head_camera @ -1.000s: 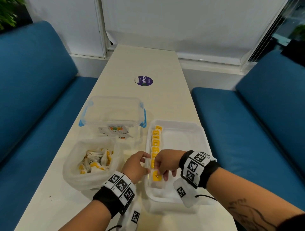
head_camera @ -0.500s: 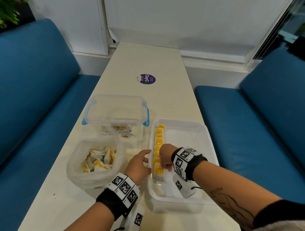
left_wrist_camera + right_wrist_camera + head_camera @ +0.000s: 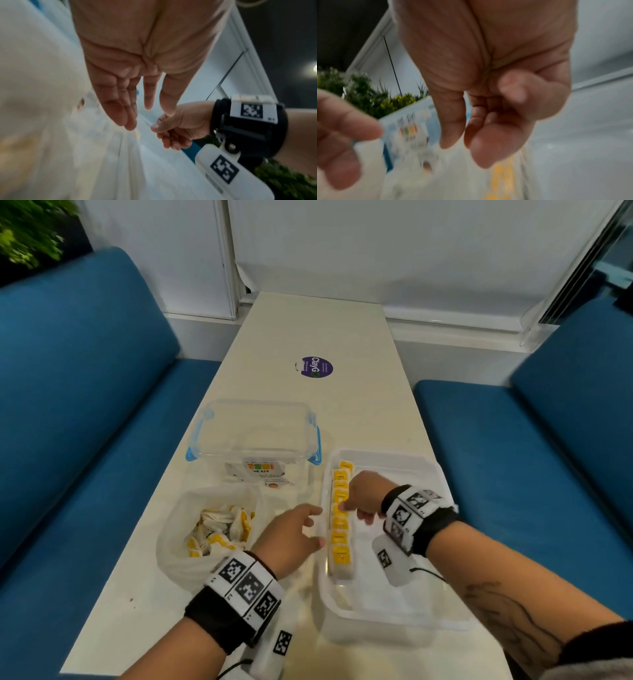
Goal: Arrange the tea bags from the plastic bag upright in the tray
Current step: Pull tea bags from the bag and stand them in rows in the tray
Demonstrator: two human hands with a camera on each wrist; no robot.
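A white plastic tray [image 3: 404,601] sits on the table at the right. A row of tea bags [image 3: 339,537] with yellow tags stands upright along its left wall. My right hand [image 3: 352,508] hovers over the middle of that row, its curled fingers brushing the tags. In the right wrist view the right hand [image 3: 458,146] has thumb and forefinger close together with nothing between them. My left hand [image 3: 317,525] is beside the tray's left wall; the left hand [image 3: 137,115] has straight fingers and holds nothing. The plastic bag [image 3: 178,546], left of the tray, holds several loose tea bags [image 3: 222,529].
A clear lidded box [image 3: 255,440] with blue clips stands behind the bag. A purple sticker [image 3: 317,367] lies farther up the narrow table [image 3: 359,405]. Blue sofas [image 3: 68,405] flank both long sides. The tray's right part is bare.
My right hand has moved from the near end of the row up to its middle. The left hand stayed by the tray's left wall and spread its fingers.
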